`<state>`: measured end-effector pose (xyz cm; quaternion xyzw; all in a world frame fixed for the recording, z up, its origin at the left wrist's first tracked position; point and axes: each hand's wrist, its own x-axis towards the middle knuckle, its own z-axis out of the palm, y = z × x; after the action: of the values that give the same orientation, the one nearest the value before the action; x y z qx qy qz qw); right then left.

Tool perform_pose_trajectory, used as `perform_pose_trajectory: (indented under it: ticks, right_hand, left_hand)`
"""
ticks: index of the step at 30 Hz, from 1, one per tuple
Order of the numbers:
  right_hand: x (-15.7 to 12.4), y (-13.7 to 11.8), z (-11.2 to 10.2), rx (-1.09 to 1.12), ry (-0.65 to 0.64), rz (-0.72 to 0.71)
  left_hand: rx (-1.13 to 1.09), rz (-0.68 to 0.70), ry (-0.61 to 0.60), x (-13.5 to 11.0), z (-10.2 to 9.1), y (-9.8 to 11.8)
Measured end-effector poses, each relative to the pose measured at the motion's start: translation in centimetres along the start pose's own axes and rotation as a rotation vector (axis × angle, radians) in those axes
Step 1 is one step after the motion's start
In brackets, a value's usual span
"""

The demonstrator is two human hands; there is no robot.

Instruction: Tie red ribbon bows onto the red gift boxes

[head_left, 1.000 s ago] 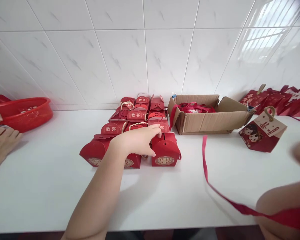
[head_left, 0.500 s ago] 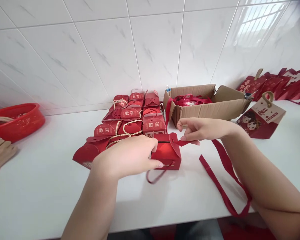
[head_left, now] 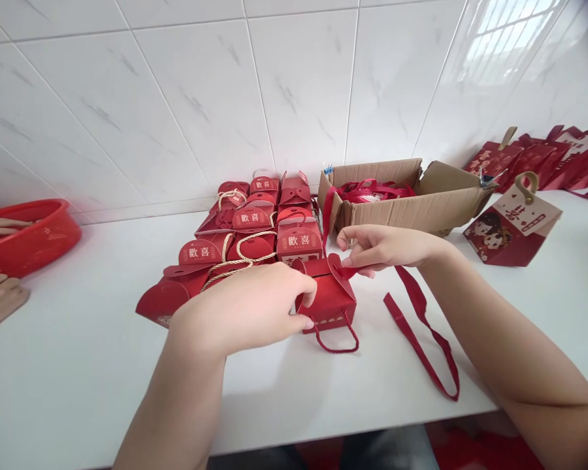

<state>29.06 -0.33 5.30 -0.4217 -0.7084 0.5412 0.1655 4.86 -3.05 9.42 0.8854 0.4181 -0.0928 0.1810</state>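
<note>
A small red gift box [head_left: 332, 305] stands on the white table, with a twisted red cord handle [head_left: 340, 350] hanging down its front. My left hand [head_left: 269, 297] is closed around the left end of this box, thumb low at the front and index finger over the top. At the right end, beside the rounded flap, my right hand [head_left: 382, 248] pinches a dark red ribbon [head_left: 421, 352]. The ribbon's loose length runs under my right wrist and loops on the table. Whether the ribbon passes through the flap is hard to tell.
Several red boxes with cords [head_left: 252, 219] are packed in rows behind. A cardboard box [head_left: 402, 214] holds red ribbons. One printed bag [head_left: 514, 225] stands to the right, near several red bags [head_left: 558, 160]. Left are a red basket [head_left: 53, 238] and another person's hand [head_left: 0, 303].
My right hand has moved slightly left, toward the box, with the ribbon. The ribbon's loop has shortened on the table. The cord handle has swung right across the box's front.
</note>
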Motion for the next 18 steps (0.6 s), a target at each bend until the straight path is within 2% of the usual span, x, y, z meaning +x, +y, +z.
perform_pose_trajectory:
  ticks: [4, 7, 12, 18]
  right_hand:
    - [0.1, 0.2, -0.1, 0.047, 0.052, -0.024]
    - [0.3, 0.3, -0.1, 0.072, 0.087, -0.042]
    - [0.5, 0.5, -0.2, 0.034, 0.033, -0.036]
    - [0.0, 0.3, -0.5, -0.097, 0.036, -0.013]
  left_hand:
    - [0.025, 0.046, 0.043, 0.6, -0.1, 0.3]
    - [0.038, 0.030, 0.094, 1.3, -0.1, 0.4]
    - [0.116, -0.056, 0.113, 2.4, 0.1, 0.6]
    - [0.144, -0.052, 0.113, 2.7, 0.4, 0.7]
